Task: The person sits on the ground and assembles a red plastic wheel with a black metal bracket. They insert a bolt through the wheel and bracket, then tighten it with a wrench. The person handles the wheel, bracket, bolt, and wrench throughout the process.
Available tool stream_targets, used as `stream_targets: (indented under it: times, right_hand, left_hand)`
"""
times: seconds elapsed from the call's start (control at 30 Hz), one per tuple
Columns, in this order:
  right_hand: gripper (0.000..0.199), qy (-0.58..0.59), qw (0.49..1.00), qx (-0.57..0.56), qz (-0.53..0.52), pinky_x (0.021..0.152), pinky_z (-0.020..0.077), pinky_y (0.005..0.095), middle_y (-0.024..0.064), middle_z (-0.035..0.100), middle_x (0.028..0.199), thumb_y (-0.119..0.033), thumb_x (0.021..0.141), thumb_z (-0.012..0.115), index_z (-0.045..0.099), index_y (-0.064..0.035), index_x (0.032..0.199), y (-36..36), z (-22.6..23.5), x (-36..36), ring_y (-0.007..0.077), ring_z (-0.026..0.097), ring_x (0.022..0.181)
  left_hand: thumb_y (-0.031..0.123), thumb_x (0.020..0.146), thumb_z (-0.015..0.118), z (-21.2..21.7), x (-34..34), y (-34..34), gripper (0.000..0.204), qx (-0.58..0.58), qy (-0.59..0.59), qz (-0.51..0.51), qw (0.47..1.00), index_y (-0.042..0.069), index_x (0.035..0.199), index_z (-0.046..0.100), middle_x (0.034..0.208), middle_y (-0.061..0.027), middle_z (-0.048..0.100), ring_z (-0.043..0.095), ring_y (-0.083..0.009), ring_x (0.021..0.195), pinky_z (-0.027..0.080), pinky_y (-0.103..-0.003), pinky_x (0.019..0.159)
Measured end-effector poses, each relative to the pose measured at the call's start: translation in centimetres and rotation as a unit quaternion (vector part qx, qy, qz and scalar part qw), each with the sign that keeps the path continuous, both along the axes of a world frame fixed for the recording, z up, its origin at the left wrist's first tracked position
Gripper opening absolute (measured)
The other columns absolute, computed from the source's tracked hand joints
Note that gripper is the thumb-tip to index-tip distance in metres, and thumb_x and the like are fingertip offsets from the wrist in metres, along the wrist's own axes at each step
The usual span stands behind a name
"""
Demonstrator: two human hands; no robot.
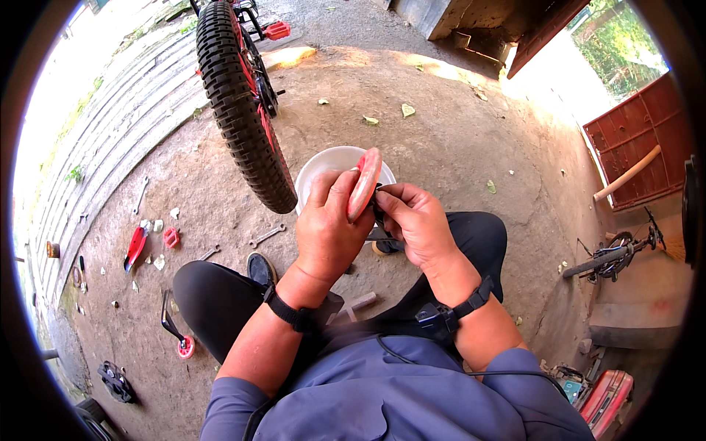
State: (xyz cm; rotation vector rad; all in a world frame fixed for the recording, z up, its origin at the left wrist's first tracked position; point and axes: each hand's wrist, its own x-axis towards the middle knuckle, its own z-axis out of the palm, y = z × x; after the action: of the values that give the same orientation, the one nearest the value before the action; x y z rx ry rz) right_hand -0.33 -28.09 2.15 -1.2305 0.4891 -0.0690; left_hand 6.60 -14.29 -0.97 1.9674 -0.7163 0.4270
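My left hand (pixel 327 224) is closed around a red, flat, elongated plastic part (pixel 365 182) and holds it upright over a white bowl (pixel 323 165). My right hand (pixel 413 220) pinches a small dark piece (pixel 378 209) against the lower edge of that red part. Both hands sit above my knees; I am squatting on bare ground. A black knobby bicycle tyre (pixel 239 103) with a red rim stands just left of the bowl, very close to my left hand.
Wrenches (pixel 266 236) and small red parts (pixel 135 246) lie scattered on the ground to the left. A black crank with a red pedal (pixel 176 331) lies by my left knee. Another small bicycle (pixel 614 253) lies at the right, near a red metal gate (pixel 636 136).
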Motion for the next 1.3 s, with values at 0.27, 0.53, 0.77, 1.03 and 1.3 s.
stream_targets:
  times: [0.27, 0.53, 0.77, 1.03, 1.3]
  right_hand:
    - [0.013, -0.009, 0.999, 0.035, -0.004, 0.053, 0.0362, 0.0191, -0.0041, 0.06, 0.074, -0.016, 0.095, 0.069, 0.068, -0.004, 0.1, 0.1, -0.27, 0.06, 0.0025, 0.048, 0.061]
    - [0.013, -0.001, 0.999, 0.038, 0.011, 0.051, 0.0341, 0.0187, -0.0038, 0.06, 0.074, -0.016, 0.095, 0.069, 0.068, -0.0043, 0.101, -0.18, -0.62, -0.18, 0.0025, 0.047, 0.059]
    - [0.014, 0.0, 0.997, 0.069, -0.016, 0.048, 0.0344, 0.0181, -0.0036, 0.06, 0.073, -0.017, 0.095, 0.069, 0.069, -0.0051, 0.102, 0.06, -0.16, -0.11, 0.0029, 0.049, 0.056]
    - [0.013, 0.017, 0.997, 0.074, 0.017, 0.048, 0.0339, 0.0178, -0.0035, 0.06, 0.075, -0.017, 0.095, 0.069, 0.068, -0.0056, 0.1, -0.49, -0.58, -0.38, 0.0036, 0.048, 0.056]
    - [0.013, 0.006, 0.993, 0.116, -0.011, 0.048, 0.0342, 0.0177, -0.0035, 0.06, 0.075, -0.019, 0.096, 0.068, 0.068, -0.0063, 0.099, -0.27, 0.1, -0.34, 0.0029, 0.048, 0.056]
  left_hand:
    - [0.004, 0.066, 0.077, 0.22, 0.07, -0.01, 0.053, -0.001, -0.019, -0.002, 1.0, 0.009, 0.117, 0.066, 0.103, -0.0106, 0.064, 0.067, -0.0299, 0.094, 0.059, -0.04, 0.076]
    - [0.004, 0.066, 0.077, 0.14, -0.04, -0.09, 0.053, -0.008, -0.013, -0.001, 1.0, 0.009, 0.118, 0.066, 0.104, -0.0109, 0.064, 0.067, -0.0305, 0.093, 0.059, -0.04, 0.075]
    - [0.004, 0.066, 0.077, 0.27, 0.0, -0.05, 0.054, -0.008, -0.009, -0.001, 1.0, 0.009, 0.118, 0.066, 0.104, -0.0107, 0.064, 0.067, -0.0303, 0.093, 0.059, -0.04, 0.075]
    - [0.004, 0.066, 0.076, 0.09, -0.02, -0.07, 0.052, -0.011, -0.02, -0.004, 1.0, 0.009, 0.118, 0.067, 0.104, -0.0101, 0.065, 0.066, -0.0304, 0.095, 0.059, -0.04, 0.077]
    - [0.003, 0.066, 0.076, 0.32, -0.13, 0.03, 0.052, -0.001, -0.01, -0.003, 1.0, 0.009, 0.117, 0.067, 0.104, -0.0108, 0.065, 0.066, -0.0305, 0.096, 0.058, -0.04, 0.078]
